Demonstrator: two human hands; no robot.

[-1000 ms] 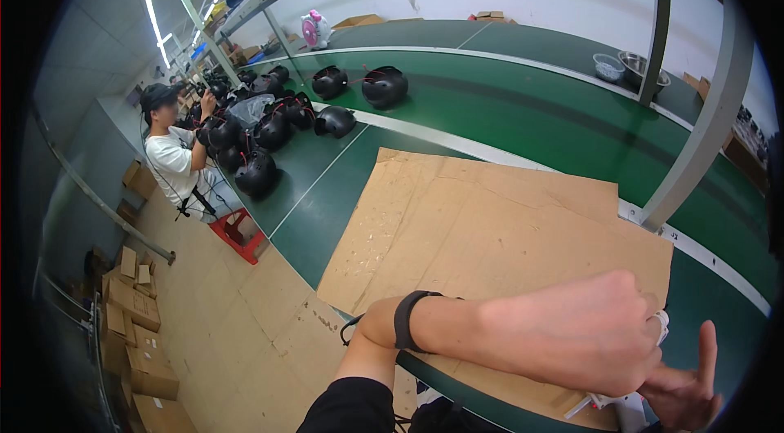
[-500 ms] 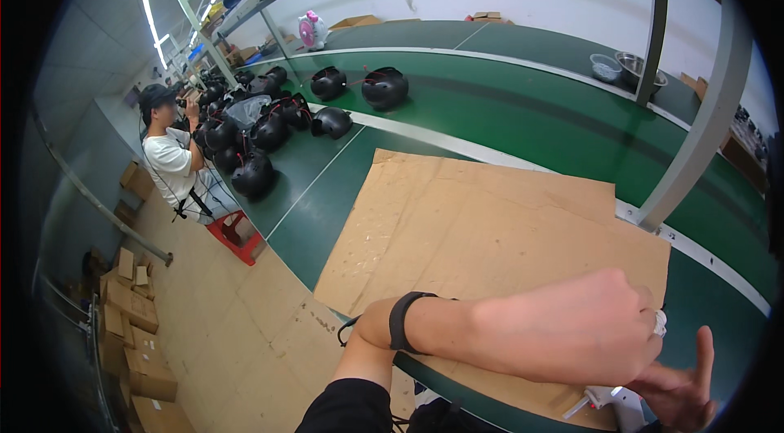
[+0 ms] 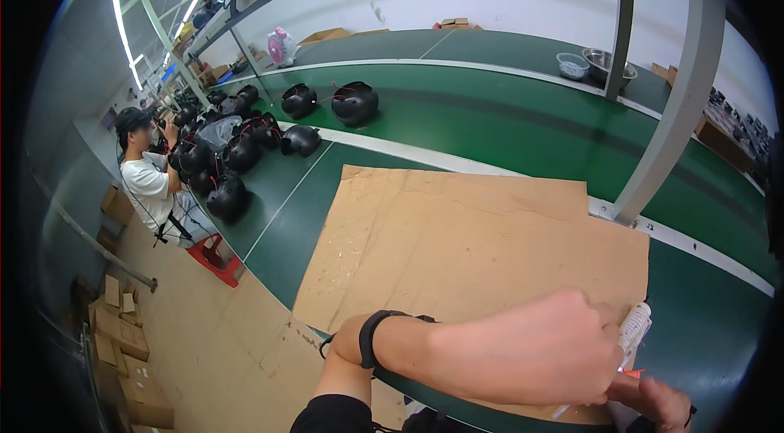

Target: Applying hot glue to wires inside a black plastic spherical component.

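Note:
My left hand [image 3: 543, 355] reaches across the cardboard sheet [image 3: 457, 245] with its fingers curled into a fist; a black band circles the wrist. What the fingers hold, if anything, is hidden behind the hand. Close to its fingertips, low at the right, is my right hand [image 3: 657, 402], its fingers bent and partly covered by the left. Between the two hands a small orange-red piece [image 3: 632, 372] shows, too little of it to name. A white, ribbed, roll-like object [image 3: 634, 325] lies just beyond the left knuckles, at the cardboard's right edge.
Black round helmet-like shells [image 3: 227, 198] crowd the bench's left end. A co-worker [image 3: 149, 176] sits there by a red stool [image 3: 214, 260]. A grey post [image 3: 670, 118] rises at the right. Metal and plastic bowls [image 3: 573, 66] stand on the back shelf. Cartons [image 3: 122, 331] are stacked on the floor.
The whole view has shifted. My left fist has drawn left, uncovering more of the white object. My right thumb, raised before, is lowered, and the right fingers are bent near the left ones.

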